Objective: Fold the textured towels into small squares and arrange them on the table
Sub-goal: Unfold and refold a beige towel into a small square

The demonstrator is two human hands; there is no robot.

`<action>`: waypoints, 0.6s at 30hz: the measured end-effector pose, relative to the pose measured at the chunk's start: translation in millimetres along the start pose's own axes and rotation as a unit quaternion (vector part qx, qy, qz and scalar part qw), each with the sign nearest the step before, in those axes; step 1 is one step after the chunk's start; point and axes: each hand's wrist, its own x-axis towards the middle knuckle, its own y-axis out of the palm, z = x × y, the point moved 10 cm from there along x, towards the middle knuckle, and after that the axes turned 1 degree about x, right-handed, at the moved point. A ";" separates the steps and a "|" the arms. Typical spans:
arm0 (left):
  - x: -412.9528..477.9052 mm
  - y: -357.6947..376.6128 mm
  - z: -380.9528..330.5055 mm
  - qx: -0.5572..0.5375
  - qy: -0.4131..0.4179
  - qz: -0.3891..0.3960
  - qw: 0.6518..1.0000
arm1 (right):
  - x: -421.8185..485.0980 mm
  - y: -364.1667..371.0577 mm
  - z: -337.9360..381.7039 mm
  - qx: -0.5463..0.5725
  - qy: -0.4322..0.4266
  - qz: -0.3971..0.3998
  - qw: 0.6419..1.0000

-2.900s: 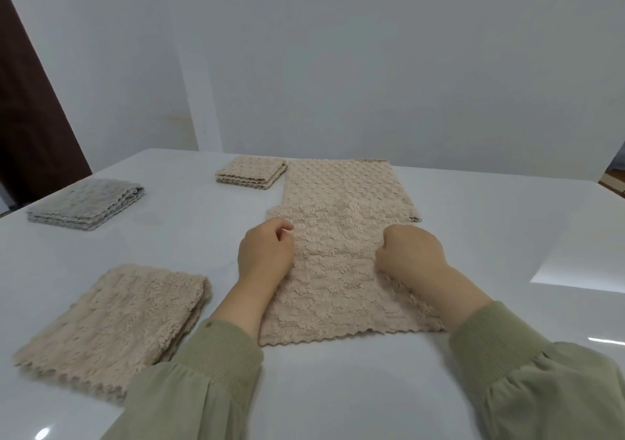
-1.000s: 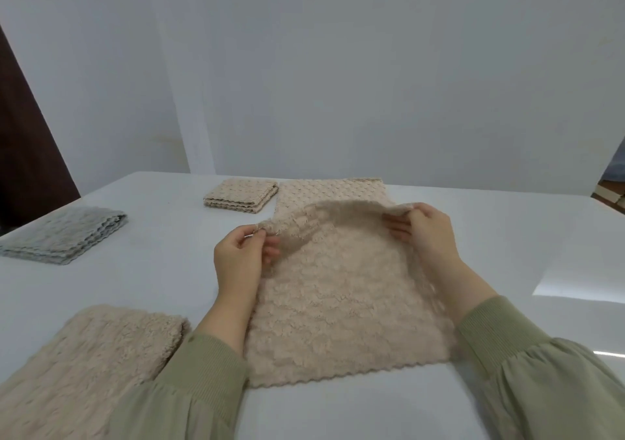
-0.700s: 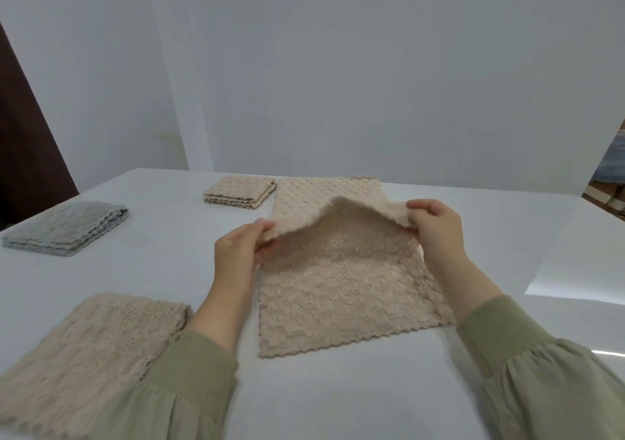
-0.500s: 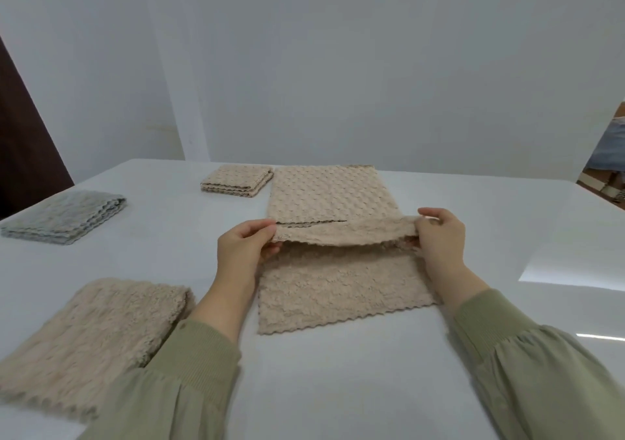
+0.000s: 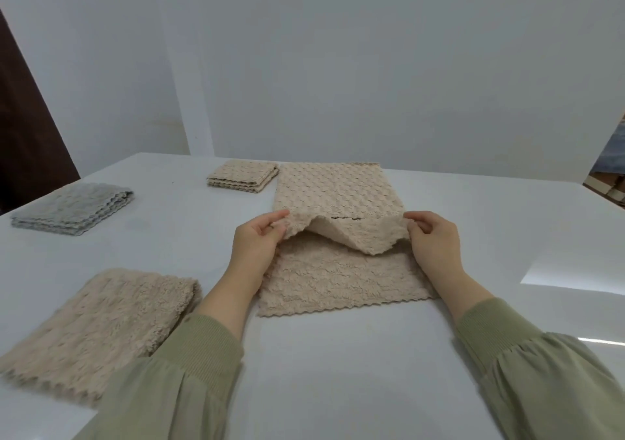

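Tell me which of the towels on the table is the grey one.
The grey towel, folded at the far left. The small folded square, the near-left towel and the towel being folded are all beige.

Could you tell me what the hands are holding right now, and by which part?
The beige towel: the left hand and right hand pinch its lifted far edge's two corners.

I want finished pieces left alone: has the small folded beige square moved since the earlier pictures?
No. The folded beige square still lies near the far edge of the table, beside the far left corner of the spread towel.
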 end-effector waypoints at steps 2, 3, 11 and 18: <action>0.0 -4.9 -2.0 -0.055 -0.001 -0.018 0.998 | -2.8 -4.1 7.8 0.024 -0.014 -0.028 0.999; -0.2 -7.7 -1.8 -0.075 -0.006 -0.026 0.997 | -3.8 -7.1 9.7 0.029 -0.017 -0.042 0.999; -31.9 -8.3 -9.2 0.051 -0.038 0.007 0.998 | -19.4 -45.9 6.4 0.024 0.012 -0.135 0.990; -48.9 -10.8 -21.6 0.299 0.036 0.003 0.954 | -26.2 -47.7 0.6 -0.047 0.027 -0.078 0.995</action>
